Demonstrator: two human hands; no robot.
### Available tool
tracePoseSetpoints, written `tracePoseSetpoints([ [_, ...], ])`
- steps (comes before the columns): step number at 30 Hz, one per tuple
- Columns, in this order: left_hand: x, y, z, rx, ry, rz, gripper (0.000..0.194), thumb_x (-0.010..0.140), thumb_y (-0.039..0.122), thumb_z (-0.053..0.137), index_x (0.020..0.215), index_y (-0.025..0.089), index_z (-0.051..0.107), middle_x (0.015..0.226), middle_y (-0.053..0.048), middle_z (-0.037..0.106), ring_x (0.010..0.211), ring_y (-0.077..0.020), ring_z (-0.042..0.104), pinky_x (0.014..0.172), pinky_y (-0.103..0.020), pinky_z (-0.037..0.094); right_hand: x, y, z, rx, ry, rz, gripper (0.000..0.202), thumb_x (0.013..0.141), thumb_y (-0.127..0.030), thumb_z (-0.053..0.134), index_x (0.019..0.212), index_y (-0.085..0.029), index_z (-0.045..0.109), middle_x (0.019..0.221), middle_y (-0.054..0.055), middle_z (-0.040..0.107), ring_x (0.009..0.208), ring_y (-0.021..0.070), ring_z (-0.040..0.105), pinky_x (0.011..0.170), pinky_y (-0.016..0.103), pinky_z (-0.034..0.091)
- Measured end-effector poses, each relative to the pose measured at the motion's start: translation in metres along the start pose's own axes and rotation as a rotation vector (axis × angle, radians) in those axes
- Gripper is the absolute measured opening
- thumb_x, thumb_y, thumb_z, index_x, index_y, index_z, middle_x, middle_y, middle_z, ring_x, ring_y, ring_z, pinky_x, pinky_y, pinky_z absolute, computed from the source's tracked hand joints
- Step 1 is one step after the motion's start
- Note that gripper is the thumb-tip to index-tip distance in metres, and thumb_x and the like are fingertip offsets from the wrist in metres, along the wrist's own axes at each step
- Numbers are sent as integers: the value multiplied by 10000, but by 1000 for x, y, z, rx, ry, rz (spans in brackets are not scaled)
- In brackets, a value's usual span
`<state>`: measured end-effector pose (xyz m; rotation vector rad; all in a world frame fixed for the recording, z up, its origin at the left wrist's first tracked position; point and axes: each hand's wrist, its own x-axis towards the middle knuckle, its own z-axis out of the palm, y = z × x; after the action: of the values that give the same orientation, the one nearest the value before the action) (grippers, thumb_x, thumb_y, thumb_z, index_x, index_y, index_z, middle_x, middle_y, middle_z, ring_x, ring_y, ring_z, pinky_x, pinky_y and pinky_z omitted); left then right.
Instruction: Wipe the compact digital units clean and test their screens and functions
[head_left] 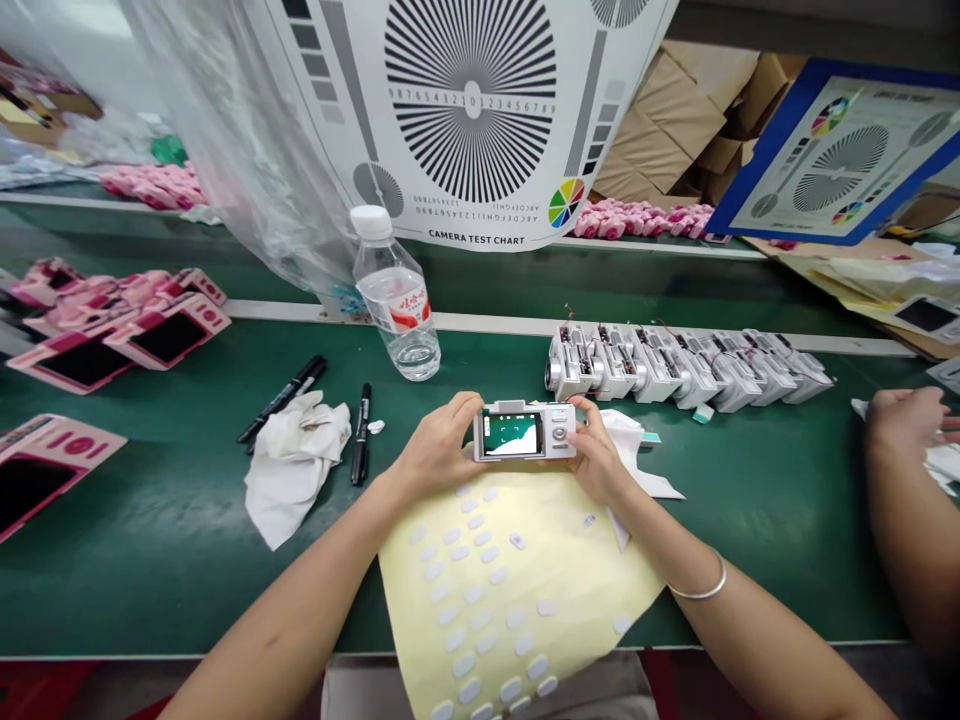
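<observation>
A small white digital camera [555,418] is held level between both hands, its lit screen facing me with a green and white picture. My left hand [442,440] grips its left end, fingers on the top edge. Around the right end close the fingers of my right hand [598,455], the thumb resting by the round button pad. Below the camera lies a yellow sheet [570,570] dotted with small white oval stickers, hanging over the table's front edge. White paper pieces [637,460] lie just right of my right hand.
A water bottle [397,300] stands behind the camera. Black markers [361,435] and a crumpled cloth [296,460] lie left. Opened white cameras [660,365] form a row at right; pink cameras [127,320] are piled left. A test chart [480,210] hangs ahead. Another person's hand [904,425] works far right.
</observation>
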<state>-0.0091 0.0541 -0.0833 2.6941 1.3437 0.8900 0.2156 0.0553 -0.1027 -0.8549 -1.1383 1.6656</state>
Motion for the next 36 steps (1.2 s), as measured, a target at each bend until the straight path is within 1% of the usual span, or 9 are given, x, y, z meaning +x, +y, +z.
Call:
tracePoseSetpoints([
  [1, 0, 0, 0, -2, -3, -7, 458, 720, 391, 594, 1073, 169, 403, 1049, -118, 563, 887, -230, 609, 698, -325, 507, 0, 1, 0, -2, -1, -7, 349, 810, -262, 552, 1136, -192, 449, 1008, 46, 590, 759, 134, 618, 622, 291, 540],
  [3, 0, -1, 0, -2, -13, -19, 460, 706, 387, 605, 1064, 173, 411, 1026, -108, 569, 861, -223, 610, 682, -317, 504, 0, 1, -1, -8, -4, -20, 369, 787, -248, 559, 1131, -233, 426, 1004, 20, 587, 747, 116, 621, 635, 283, 541],
  [6, 0, 0, 0, 0, -23, -30, 444, 697, 379, 612, 1041, 177, 418, 992, -95, 573, 821, -213, 608, 652, -305, 496, -1, 2, -1, -17, -17, -36, 540, 686, -191, 587, 1142, -321, 328, 999, -23, 561, 761, 119, 617, 646, 300, 553],
  [9, 0, 1, 0, -3, -23, -23, 414, 713, 377, 592, 1027, 171, 419, 988, -97, 571, 806, -207, 603, 654, -307, 494, -1, 1, 0, -39, -39, -42, 670, 626, -144, 594, 1180, -330, 265, 1007, -11, 520, 796, 142, 603, 644, 320, 564],
  [12, 0, 1, 0, -6, -20, -9, 393, 731, 384, 572, 1018, 162, 420, 988, -109, 571, 795, -209, 601, 651, -316, 496, -2, 0, 1, -75, -54, -35, 721, 623, -115, 582, 1229, -325, 253, 1019, 9, 493, 822, 152, 586, 652, 320, 563],
  [18, 1, 2, 0, -1, -20, 4, 405, 738, 396, 578, 1031, 168, 417, 1011, -112, 566, 808, -211, 607, 663, -316, 499, -3, -2, 3, -136, -34, -16, 731, 616, -86, 548, 1248, -315, 264, 986, 7, 477, 802, 142, 545, 648, 324, 562],
  [24, 0, 1, 0, 4, -18, 21, 407, 744, 385, 577, 1044, 169, 405, 1030, -112, 561, 839, -212, 608, 669, -303, 495, -2, -3, 5, -163, -24, -5, 671, 595, -86, 541, 1194, -297, 324, 1007, 10, 474, 792, 135, 533, 649, 329, 570],
  [32, 0, 2, 1, 8, -16, 39, 411, 744, 396, 575, 1035, 158, 407, 1027, -127, 566, 835, -221, 607, 652, -305, 497, -1, -2, 4, -189, -12, -11, 641, 583, -77, 523, 1160, -302, 358, 1039, 9, 470, 819, 137, 535, 606, 280, 566],
  [36, 0, 2, 0, 9, -24, 36, 398, 747, 386, 572, 1031, 159, 411, 1023, -125, 567, 830, -218, 608, 655, -304, 496, -2, -2, 4, -201, -11, -13, 638, 586, -82, 519, 1164, -294, 352, 1009, 8, 474, 799, 129, 530, 591, 262, 558],
])
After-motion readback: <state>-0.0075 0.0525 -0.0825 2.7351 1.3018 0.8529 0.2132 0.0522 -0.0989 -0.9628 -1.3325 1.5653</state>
